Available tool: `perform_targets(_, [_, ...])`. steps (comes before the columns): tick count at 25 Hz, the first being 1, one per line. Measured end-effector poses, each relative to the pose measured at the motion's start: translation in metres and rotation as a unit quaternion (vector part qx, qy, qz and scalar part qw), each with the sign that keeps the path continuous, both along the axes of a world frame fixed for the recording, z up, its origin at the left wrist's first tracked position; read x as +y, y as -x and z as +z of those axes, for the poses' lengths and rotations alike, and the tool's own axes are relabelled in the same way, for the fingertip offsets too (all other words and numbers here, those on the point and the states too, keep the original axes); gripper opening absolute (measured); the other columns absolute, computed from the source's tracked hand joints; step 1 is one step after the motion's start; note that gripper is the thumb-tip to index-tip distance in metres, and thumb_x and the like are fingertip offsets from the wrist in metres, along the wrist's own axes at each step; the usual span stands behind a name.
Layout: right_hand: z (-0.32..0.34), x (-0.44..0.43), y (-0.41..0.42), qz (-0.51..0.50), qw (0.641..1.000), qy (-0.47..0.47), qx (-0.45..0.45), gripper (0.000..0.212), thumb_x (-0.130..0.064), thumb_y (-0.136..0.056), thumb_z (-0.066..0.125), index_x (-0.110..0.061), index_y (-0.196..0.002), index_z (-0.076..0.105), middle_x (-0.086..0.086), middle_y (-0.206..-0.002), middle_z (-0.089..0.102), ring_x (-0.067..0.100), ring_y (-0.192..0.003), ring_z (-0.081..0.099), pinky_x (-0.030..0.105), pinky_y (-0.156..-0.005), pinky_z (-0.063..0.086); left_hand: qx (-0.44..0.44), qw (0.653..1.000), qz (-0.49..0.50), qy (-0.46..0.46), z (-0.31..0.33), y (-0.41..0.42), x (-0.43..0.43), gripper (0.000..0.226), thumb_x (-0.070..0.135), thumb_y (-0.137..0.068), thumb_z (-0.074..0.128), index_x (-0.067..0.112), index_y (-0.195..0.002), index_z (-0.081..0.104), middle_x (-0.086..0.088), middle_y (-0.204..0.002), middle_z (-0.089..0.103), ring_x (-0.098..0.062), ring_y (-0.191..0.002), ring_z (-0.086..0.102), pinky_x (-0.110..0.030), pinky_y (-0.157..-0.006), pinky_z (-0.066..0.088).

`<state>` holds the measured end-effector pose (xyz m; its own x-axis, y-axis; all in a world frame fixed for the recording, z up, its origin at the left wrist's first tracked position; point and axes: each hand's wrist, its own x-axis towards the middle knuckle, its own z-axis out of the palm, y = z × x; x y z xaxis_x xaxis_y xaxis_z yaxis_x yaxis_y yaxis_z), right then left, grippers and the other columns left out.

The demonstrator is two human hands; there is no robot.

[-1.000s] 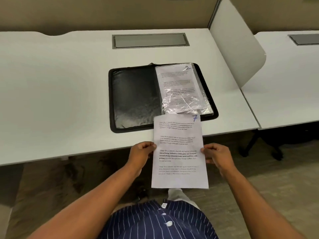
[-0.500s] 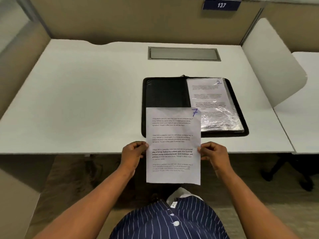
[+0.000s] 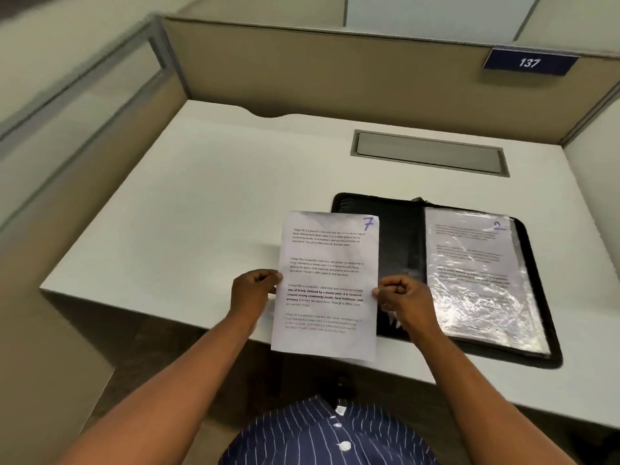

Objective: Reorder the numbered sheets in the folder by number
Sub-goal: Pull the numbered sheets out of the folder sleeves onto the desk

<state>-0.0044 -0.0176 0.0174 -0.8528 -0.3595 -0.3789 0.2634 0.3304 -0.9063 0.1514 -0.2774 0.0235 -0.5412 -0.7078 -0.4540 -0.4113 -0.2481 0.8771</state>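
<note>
I hold a printed white sheet marked 7 (image 3: 327, 283) in both hands, above the desk's front edge. My left hand (image 3: 253, 292) pinches its left edge and my right hand (image 3: 401, 298) pinches its right edge. The black folder (image 3: 399, 243) lies open on the desk, to the right of the sheet. In its right half, a clear plastic sleeve holds a sheet marked 2 (image 3: 476, 270). The held sheet covers the folder's lower left corner.
The white desk (image 3: 201, 209) stretches to the left of the folder. A grey cable hatch (image 3: 429, 152) is set into the desk behind the folder. Beige partition walls (image 3: 335, 68) enclose the back and left, with a blue 137 sign (image 3: 530, 63).
The sheet marked 7 has moved up and to the left, from below the folder to over the desk's front edge. My view has swung to the left.
</note>
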Motion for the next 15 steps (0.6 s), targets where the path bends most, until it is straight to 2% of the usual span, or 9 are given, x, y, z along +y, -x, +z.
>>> perform_targets(5, [-0.004, -0.061, 0.029, 0.035, 0.999, -0.012, 0.009, 0.018, -0.001, -0.083, 0.081, -0.004, -0.094, 0.069, 0.010, -0.080, 0.075, 0.022, -0.070, 0.071, 0.034, -0.066, 0.061, -0.016, 0.999, 0.036, 0.024, -0.002, 0.017, -0.049, 0.003, 0.014, -0.089, 0.074, 0.015, -0.087, 0.076, -0.001, -0.088, 0.076, -0.016, -0.070, 0.068, -0.021, -0.061, 0.047])
perform_targets(8, [-0.010, -0.105, 0.037, 0.052, 0.998, -0.031, 0.009, 0.017, 0.001, -0.082, 0.081, -0.005, -0.090, 0.068, 0.008, -0.072, 0.072, 0.023, -0.066, 0.066, 0.034, -0.061, 0.058, -0.020, 0.998, 0.042, 0.036, -0.009, 0.025, -0.088, 0.002, 0.011, -0.086, 0.076, 0.011, -0.086, 0.078, -0.003, -0.087, 0.077, -0.019, -0.070, 0.067, -0.030, -0.070, 0.055])
perform_targets(10, [-0.018, -0.135, 0.043, 0.059, 0.996, -0.055, 0.024, 0.018, -0.003, -0.081, 0.082, -0.010, -0.090, 0.068, 0.006, -0.071, 0.072, 0.022, -0.064, 0.067, 0.041, -0.066, 0.059, -0.037, 0.997, 0.043, 0.047, -0.015, 0.032, -0.117, 0.003, 0.011, -0.085, 0.077, 0.010, -0.087, 0.078, -0.003, -0.087, 0.078, -0.019, -0.069, 0.067, -0.035, -0.076, 0.057])
perform_targets(12, [-0.028, -0.172, 0.041, 0.055, 0.995, -0.075, 0.041, 0.021, -0.007, -0.081, 0.083, -0.016, -0.092, 0.068, 0.003, -0.071, 0.072, 0.023, -0.065, 0.069, 0.045, -0.070, 0.059, -0.052, 0.996, 0.044, 0.054, -0.023, 0.035, -0.154, 0.004, 0.012, -0.084, 0.078, 0.011, -0.087, 0.079, -0.005, -0.088, 0.078, -0.019, -0.068, 0.066, -0.035, -0.074, 0.057])
perform_targets(15, [-0.039, -0.235, 0.027, 0.032, 0.993, -0.101, 0.047, 0.020, -0.011, -0.083, 0.082, -0.019, -0.093, 0.067, 0.005, -0.077, 0.072, 0.026, -0.076, 0.070, 0.034, -0.067, 0.053, -0.075, 0.994, 0.039, 0.068, -0.033, 0.033, -0.221, 0.003, 0.015, -0.083, 0.080, 0.017, -0.083, 0.078, -0.005, -0.084, 0.077, -0.020, -0.070, 0.066, -0.031, -0.068, 0.055])
